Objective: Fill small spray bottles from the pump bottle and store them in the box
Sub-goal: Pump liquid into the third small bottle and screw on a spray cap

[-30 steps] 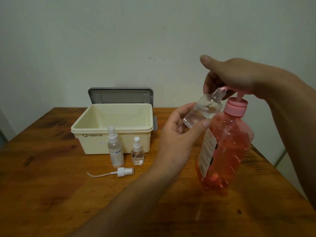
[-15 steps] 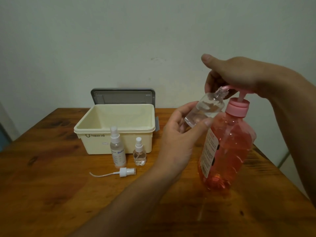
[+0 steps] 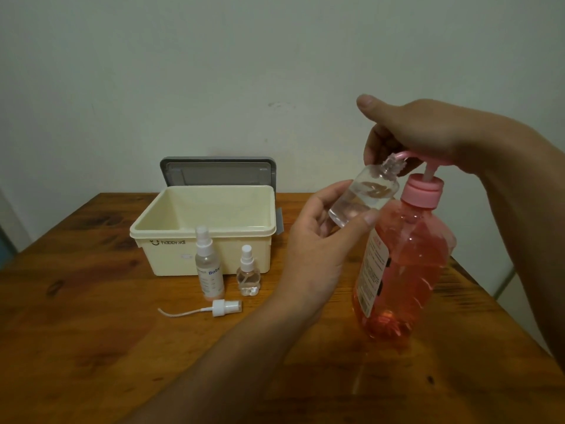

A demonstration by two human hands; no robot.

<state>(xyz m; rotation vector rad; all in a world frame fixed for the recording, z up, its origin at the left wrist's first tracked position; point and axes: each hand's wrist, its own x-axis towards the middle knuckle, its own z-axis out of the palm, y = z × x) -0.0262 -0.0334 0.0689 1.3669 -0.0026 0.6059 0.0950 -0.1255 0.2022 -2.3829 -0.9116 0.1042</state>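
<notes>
2 spray bottles (image 3: 209,267) before box (image 3: 171,258), pump bottle (image 3: 403,270) right, on table (image 3: 76,332)

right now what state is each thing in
pump bottle, standing on table, mostly full, right hand on its pump
clear bottle, uncapped, tilted, neck at spout, gripped by left hand
box, open, nothing seen inside
lid, off, propped behind box
tall spray bottle, capped, upright
small spray bottle, capped, upright
spray cap, loose, lying on table
</notes>
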